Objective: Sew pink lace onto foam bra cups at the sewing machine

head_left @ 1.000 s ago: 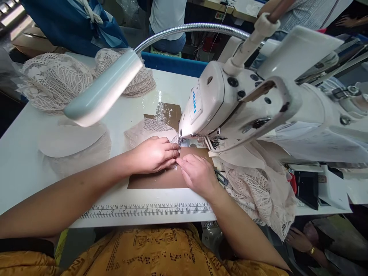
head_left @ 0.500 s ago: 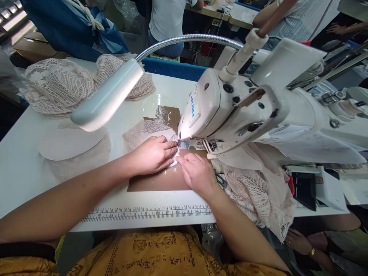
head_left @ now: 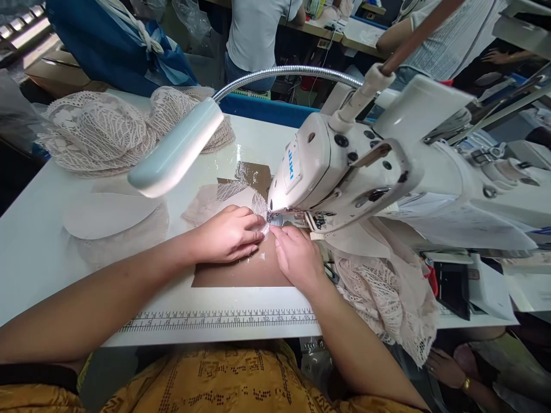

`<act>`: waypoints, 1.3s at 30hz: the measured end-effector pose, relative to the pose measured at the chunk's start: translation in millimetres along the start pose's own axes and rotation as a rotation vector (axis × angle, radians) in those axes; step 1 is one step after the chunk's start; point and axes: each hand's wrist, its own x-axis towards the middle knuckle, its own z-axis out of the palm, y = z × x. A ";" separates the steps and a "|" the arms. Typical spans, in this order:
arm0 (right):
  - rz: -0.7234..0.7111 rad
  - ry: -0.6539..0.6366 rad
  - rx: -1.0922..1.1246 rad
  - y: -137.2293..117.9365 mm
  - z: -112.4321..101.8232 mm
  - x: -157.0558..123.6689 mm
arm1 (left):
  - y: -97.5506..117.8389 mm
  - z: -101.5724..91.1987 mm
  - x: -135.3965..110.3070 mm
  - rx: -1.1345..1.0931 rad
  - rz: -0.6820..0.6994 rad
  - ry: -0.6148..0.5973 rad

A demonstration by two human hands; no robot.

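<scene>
A pale pink lace piece (head_left: 206,202) lies under the needle end of a white sewing machine (head_left: 301,166). My left hand (head_left: 230,232) rests on the lace with fingers stretched out and slightly apart, its fingertips close to the presser foot (head_left: 270,217). On the other side, my right hand (head_left: 297,249) has its fingers curled together, thumb and index fingertip pinched at the lace edge just in front of the foot. Both hands are over a brown sheet (head_left: 236,274) on the white table (head_left: 206,298). The fingers partly hide the lace.
A lamp (head_left: 176,149) on a bent metal neck hangs above the table's left half. Lace heaps (head_left: 99,132) lie at the back left, cut oval pieces (head_left: 112,215) nearer. More lace (head_left: 383,287) drapes off the right edge. A ruler strip (head_left: 224,318) runs along the front. Other people sit nearby.
The lace under my left hand has shifted a little away from me, toward the foot. My right hand has moved slightly forward with its edge. The whole view has tilted slightly.
</scene>
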 end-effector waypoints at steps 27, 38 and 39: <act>-0.026 0.003 0.050 2.3 3.5 -0.5 | -12.5 10.9 6.6 0.022 -0.147 0.097; -0.038 0.011 0.138 2.0 1.4 -1.7 | -28.0 13.8 2.9 0.094 -0.305 0.180; -0.040 0.012 0.139 2.1 1.5 -1.7 | -29.0 13.5 2.0 0.099 -0.321 0.186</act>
